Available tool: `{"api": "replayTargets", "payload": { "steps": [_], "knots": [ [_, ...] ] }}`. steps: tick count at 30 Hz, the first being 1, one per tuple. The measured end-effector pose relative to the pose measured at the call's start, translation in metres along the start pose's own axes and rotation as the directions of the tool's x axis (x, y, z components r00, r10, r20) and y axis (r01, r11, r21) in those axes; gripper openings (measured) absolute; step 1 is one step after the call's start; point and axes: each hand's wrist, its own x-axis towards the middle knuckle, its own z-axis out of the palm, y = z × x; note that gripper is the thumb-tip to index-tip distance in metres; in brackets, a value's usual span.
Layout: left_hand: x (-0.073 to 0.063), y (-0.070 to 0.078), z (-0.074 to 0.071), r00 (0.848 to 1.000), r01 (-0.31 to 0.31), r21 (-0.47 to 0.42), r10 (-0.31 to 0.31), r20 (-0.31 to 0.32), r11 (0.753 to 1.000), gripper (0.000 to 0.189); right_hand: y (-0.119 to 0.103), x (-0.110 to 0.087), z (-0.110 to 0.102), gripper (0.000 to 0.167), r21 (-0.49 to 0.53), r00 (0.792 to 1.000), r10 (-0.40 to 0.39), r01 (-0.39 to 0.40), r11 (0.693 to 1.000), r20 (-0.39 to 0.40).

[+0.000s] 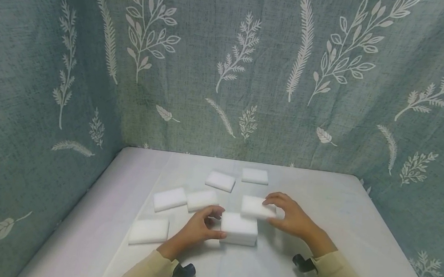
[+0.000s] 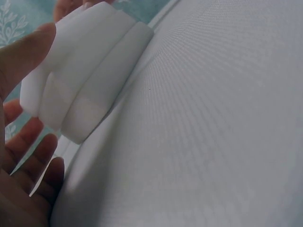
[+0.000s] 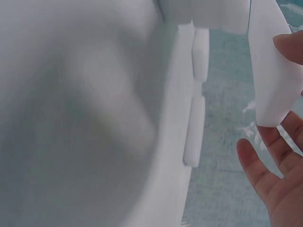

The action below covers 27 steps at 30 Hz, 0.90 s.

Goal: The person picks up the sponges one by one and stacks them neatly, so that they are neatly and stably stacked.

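Note:
A stack of white sponge blocks (image 1: 239, 230) stands near the middle of the white table. My left hand (image 1: 199, 226) holds the stack at its left side, thumb at the front corner and fingers toward the back. Layers of the stack (image 2: 90, 71) show in the left wrist view. With thumb and fingers, my right hand (image 1: 290, 214) pinches another white sponge (image 1: 253, 206) by its right end. This sponge is just above the back of the stack and overlaps its rear edge in the head view. The right wrist view shows the held sponge (image 3: 270, 71) edge-on.
Several loose white sponges lie on the table (image 1: 342, 221): one at the left (image 1: 149, 231), others farther back, such as a sponge (image 1: 169, 199) and a sponge (image 1: 255, 176). A green leaf-patterned curtain (image 1: 207, 123) encloses the back and sides.

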Motion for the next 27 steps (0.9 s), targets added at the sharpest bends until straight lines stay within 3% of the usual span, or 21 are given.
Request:
{"api": "replayTargets", "payload": {
  "steps": [19,27],
  "knots": [
    [0.0,0.0,0.001,1.0,-0.008,-0.032,0.008,0.008,0.999,0.062,-0.022,-0.002,0.018,0.037,0.028,0.997,-0.073,0.073,0.997,-0.004],
    [0.001,0.0,0.0,1.0,0.0,-0.038,0.0,0.005,0.999,0.061,-0.029,0.0,0.022,0.037,0.031,0.998,-0.066,0.065,0.997,0.011]
  ]
}}
